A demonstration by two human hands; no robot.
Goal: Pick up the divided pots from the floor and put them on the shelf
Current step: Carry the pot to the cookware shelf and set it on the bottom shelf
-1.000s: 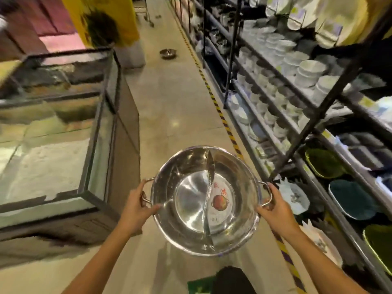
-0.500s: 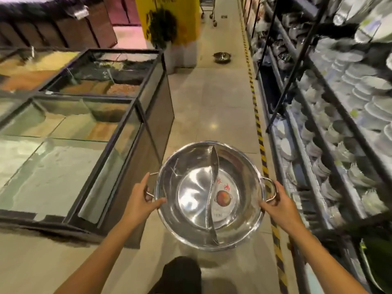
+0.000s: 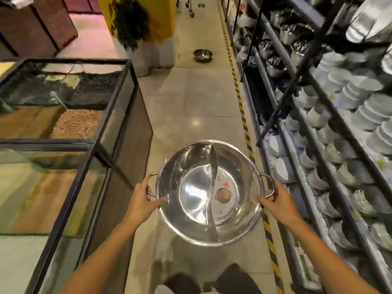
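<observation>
I hold a shiny steel divided pot (image 3: 191, 196) level in front of me above the aisle floor, its curved partition running front to back and a round sticker in its right half. My left hand (image 3: 141, 199) grips its left handle and my right hand (image 3: 275, 203) grips its right handle. A second divided pot (image 3: 202, 55) stands on the floor far down the aisle. The metal shelf (image 3: 305, 128) runs along the right side, packed with stacked white bowls and plates.
Glass-topped display cases (image 3: 101, 132) with grains line the left of the aisle. A yellow-and-black stripe (image 3: 244, 122) on the floor runs along the shelf's foot. A yellow pillar with a plant (image 3: 137, 22) stands ahead on the left. My feet show at the bottom.
The view has swung from the shelf toward the aisle, and I have moved forward along it. The pot stays held by both handles, level at the same height.
</observation>
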